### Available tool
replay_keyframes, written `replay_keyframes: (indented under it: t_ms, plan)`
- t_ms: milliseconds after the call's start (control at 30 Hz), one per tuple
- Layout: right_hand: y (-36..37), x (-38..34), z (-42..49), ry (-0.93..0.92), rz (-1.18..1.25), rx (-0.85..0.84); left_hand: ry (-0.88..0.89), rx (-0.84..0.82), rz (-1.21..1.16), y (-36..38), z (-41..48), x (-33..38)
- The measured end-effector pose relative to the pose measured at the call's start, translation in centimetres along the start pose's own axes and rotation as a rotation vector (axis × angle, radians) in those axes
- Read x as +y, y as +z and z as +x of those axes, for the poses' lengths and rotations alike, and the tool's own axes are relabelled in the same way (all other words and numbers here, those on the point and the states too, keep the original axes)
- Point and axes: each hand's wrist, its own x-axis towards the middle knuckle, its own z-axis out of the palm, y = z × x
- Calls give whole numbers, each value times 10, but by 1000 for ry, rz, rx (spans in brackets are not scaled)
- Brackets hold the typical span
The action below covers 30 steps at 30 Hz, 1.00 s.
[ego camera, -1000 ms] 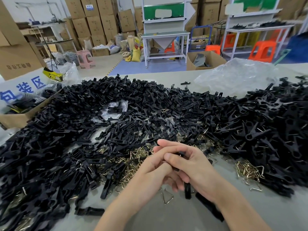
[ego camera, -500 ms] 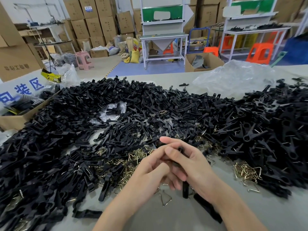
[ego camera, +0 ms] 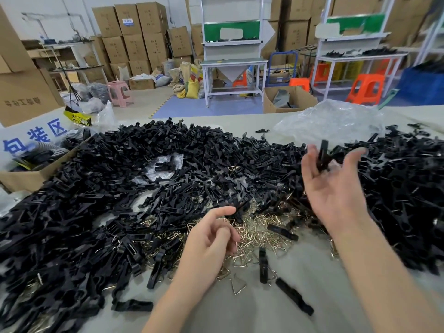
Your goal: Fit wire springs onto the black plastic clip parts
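Observation:
A large heap of black plastic clip parts (ego camera: 115,200) covers the left and middle of the grey table (ego camera: 240,313). A second heap of clips (ego camera: 403,188) lies at the right. Brass-coloured wire springs (ego camera: 262,229) are piled between them. My right hand (ego camera: 336,195) is raised palm-up over the right heap with its fingers spread. A blurred black clip (ego camera: 323,155) is at its fingertips, not gripped. My left hand (ego camera: 209,243) hovers over the springs, fingers loosely curled and index finger out, with nothing clearly in it.
Loose clips (ego camera: 263,265) and a single spring (ego camera: 237,287) lie on the table in front of me. An open cardboard box (ego camera: 24,179) sits at the left edge. A crumpled clear plastic bag (ego camera: 331,121) lies at the back right. Benches, stools and cartons stand beyond.
My hands were clasped together on one clip near the table's front. They have now separated: the right hand swung up and right with the clip, the left dropped toward the springs.

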Motion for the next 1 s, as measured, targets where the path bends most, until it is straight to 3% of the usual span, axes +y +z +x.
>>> replay_keyframes:
  t_ms: [67,133,200,267,333,400,533,733,1000]
  plan:
    - [15,-23,14,-65,77,-14,72,68,208,0,-1,-6]
    - [17,-19,19,-35,-86,-3,145,133,451,-1,-1,-9]
    - [10,5,13,64,-413,-35,172,216,646,-2,2,-8]
    - [-4,37,3,86,-889,-47,181,301,799,-5,4,-10]
    - [-21,65,-7,-48,-1378,-113,162,404,938,-13,6,-12]
    - [-30,83,-12,-184,-1691,-277,75,471,1066,-26,8,-17]
    - [-37,103,-8,-244,-2234,-473,-190,354,1186,-46,17,-26]
    - [-35,104,-10,-328,-2292,-464,-144,278,1127,-57,35,-24]
    - [-42,100,-23,-469,-2132,-407,9,270,1046,-58,31,-28]
